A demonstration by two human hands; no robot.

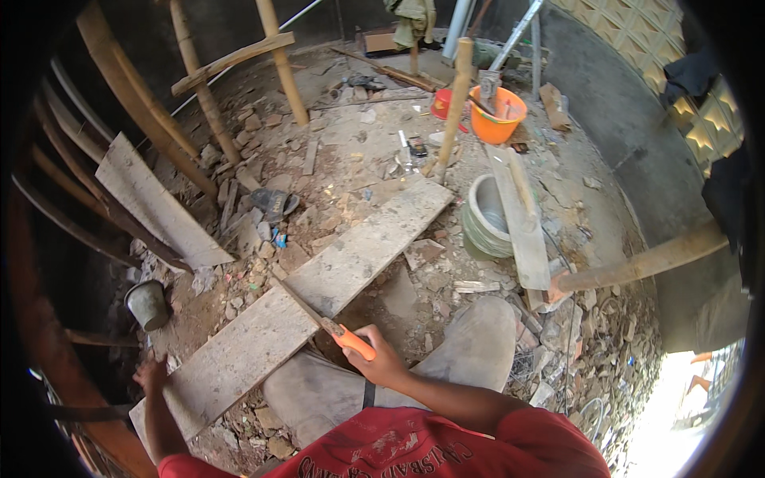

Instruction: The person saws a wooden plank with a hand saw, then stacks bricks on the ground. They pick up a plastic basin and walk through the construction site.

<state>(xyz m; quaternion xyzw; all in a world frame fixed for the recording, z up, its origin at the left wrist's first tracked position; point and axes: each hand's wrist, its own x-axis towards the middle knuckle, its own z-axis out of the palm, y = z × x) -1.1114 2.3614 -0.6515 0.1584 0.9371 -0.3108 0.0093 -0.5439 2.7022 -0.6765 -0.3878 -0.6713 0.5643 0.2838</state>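
Observation:
A long, weathered wooden board (239,350) runs diagonally in front of me, across my bent knees. My right hand (378,356) is wrapped around the orange handle of a hand saw (351,341). Its narrow blade lies across the middle of the board, pointing away to the left. A dark line or gap shows along the blade; how deep it goes, I cannot tell. My left hand (150,373) is at the board's near left end, by its far edge, with the fingers apart and the forearm over the wood.
Rubble covers the ground. A small dark bucket (147,305) lies tilted at left, near a leaning plank (159,203) and bamboo poles (195,80). A dark sandal (273,204) lies beyond the board. At right are a pale green bucket (488,219), another plank (518,223) and an orange bucket (500,119).

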